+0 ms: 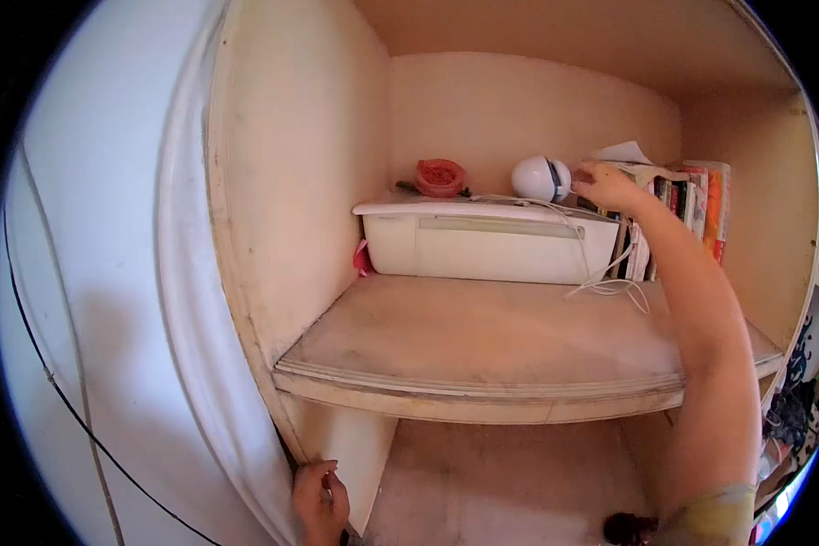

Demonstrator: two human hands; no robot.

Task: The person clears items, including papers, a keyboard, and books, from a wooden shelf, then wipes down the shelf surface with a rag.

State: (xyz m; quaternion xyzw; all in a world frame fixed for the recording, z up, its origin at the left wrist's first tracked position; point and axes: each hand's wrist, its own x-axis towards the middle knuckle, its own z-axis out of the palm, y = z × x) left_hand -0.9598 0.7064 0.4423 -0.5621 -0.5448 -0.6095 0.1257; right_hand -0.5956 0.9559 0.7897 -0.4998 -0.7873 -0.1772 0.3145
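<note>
person's right hand (607, 187) is up at the shelf (482, 332), fingers bent inward right beside the white ball-shaped gadget (531, 178); can't tell if they grip it or only touch. gadget is on top of the white printer (491, 244), near its right end, books (714, 209) to the right. pale cable (604, 284) hangs down the printer front. left hand (318, 502) low by the cabinet's left edge, fingers loosely curled, grip unclear.

The right hand (608, 188) is outstretched, the left hand (319, 502) curled low.
</note>
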